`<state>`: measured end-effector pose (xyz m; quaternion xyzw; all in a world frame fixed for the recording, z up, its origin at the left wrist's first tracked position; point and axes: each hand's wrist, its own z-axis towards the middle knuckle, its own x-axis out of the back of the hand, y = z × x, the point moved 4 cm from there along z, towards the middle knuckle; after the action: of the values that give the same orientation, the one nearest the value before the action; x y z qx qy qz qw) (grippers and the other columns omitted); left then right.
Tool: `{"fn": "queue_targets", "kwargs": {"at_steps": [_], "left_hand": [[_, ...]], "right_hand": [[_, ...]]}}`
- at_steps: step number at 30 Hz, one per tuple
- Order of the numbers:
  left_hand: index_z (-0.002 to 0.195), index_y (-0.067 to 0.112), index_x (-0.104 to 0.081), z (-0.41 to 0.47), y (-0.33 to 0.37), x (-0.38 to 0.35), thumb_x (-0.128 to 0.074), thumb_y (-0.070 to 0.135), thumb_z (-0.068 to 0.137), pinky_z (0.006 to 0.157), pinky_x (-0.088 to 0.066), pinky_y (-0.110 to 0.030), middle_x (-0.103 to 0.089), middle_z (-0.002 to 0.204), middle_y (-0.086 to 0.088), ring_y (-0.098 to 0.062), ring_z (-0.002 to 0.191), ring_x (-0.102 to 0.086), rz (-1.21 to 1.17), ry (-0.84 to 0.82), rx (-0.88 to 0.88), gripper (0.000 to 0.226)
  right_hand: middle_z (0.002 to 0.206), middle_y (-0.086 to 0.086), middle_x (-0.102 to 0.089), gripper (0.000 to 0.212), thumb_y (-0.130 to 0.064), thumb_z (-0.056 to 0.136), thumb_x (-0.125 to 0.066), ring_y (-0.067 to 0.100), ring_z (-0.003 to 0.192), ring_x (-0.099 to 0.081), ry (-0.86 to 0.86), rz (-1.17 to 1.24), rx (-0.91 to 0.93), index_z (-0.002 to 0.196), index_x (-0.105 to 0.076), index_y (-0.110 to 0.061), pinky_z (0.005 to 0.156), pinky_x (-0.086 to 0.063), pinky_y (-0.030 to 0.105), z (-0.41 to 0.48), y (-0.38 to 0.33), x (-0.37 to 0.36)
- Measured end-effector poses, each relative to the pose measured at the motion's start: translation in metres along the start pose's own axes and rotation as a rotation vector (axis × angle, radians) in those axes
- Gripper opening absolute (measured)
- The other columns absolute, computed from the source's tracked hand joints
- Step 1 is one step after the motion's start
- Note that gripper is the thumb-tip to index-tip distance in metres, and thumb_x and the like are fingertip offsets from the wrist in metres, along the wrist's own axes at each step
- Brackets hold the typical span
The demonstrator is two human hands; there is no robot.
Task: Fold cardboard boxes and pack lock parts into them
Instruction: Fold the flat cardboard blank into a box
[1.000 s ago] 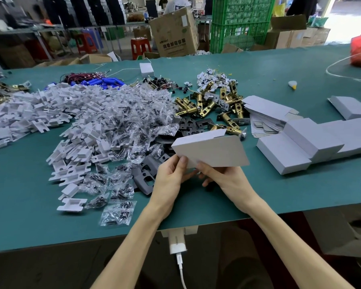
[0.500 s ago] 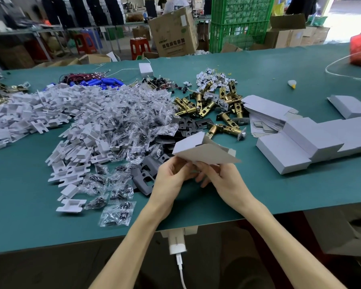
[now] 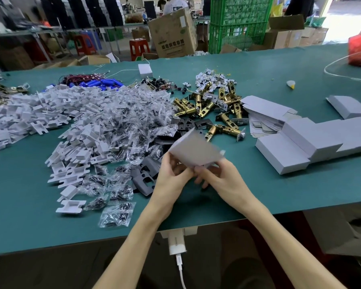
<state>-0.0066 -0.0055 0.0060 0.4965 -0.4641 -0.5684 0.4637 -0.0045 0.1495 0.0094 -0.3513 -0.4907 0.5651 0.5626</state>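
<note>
A small grey cardboard box blank [image 3: 195, 150] is held above the green table [image 3: 258, 188], partly opened and blurred by motion. My left hand [image 3: 171, 174] grips its near left edge with thumb on top. My right hand [image 3: 219, 178] grips its near right end with curled fingers. Behind the box lie brass latch bolts [image 3: 215, 105], dark strike plates [image 3: 145, 177], bagged screws [image 3: 117, 215] and white plastic inserts [image 3: 71, 206]. Flat box blanks [image 3: 265, 113] are stacked to the right.
Several folded grey boxes [image 3: 313, 142] lie in a row at the right. Blue parts with red wires [image 3: 96, 82] sit at the back left. A white charger and cable [image 3: 176, 243] hang off the table's front edge. Cartons and green crates [image 3: 238, 24] stand beyond the table.
The box blank has gone from flat and broadside to partly opened and tilted, and both hands have shifted along its near edge while turning it.
</note>
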Motion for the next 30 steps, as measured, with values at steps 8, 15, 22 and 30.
{"fn": "queue_targets", "kwargs": {"at_steps": [8, 15, 22, 30], "left_hand": [[0.157, 0.027, -0.029, 0.002, 0.001, -0.006, -0.076, -0.008, 0.086, 0.075, -0.061, -0.027, -0.052, 0.129, -0.006, -0.011, 0.107, -0.069, 0.139, -0.080, -0.087, 0.092], [0.129, 0.025, -0.051, 0.002, -0.002, -0.004, -0.090, 0.039, 0.076, 0.073, -0.059, -0.025, -0.061, 0.123, -0.003, -0.012, 0.097, -0.073, 0.046, -0.060, -0.041, 0.067], [0.125, 0.015, -0.053, 0.004, -0.005, -0.005, -0.073, 0.061, 0.082, 0.071, -0.061, -0.031, -0.075, 0.104, -0.010, -0.028, 0.082, -0.075, -0.028, -0.031, 0.017, 0.066], [0.116, 0.026, -0.067, -0.003, 0.003, -0.009, -0.055, 0.065, 0.090, 0.084, -0.062, -0.036, -0.067, 0.121, -0.009, -0.020, 0.105, -0.071, 0.102, -0.074, -0.072, 0.049]], "right_hand": [[0.074, 0.009, -0.073, 0.014, -0.021, 0.091, -0.075, 0.026, 0.064, -0.068, 0.054, 0.021, -0.019, 0.094, -0.074, -0.008, 0.058, -0.056, 0.035, -0.001, -0.001, 0.004], [0.083, 0.007, -0.070, 0.034, -0.040, 0.087, -0.070, 0.022, 0.065, -0.064, 0.067, 0.135, -0.075, 0.105, -0.066, -0.011, 0.059, -0.055, 0.038, -0.002, -0.003, 0.006], [0.119, 0.014, -0.068, 0.065, -0.044, 0.085, -0.067, 0.027, 0.094, -0.073, 0.156, 0.465, -0.161, 0.141, -0.048, -0.016, 0.074, -0.063, 0.038, 0.002, 0.001, 0.014], [0.103, 0.006, -0.072, 0.037, -0.042, 0.088, -0.074, 0.018, 0.076, -0.063, 0.192, 0.264, -0.121, 0.118, -0.065, -0.023, 0.056, -0.048, 0.024, -0.003, 0.000, 0.019]]}}
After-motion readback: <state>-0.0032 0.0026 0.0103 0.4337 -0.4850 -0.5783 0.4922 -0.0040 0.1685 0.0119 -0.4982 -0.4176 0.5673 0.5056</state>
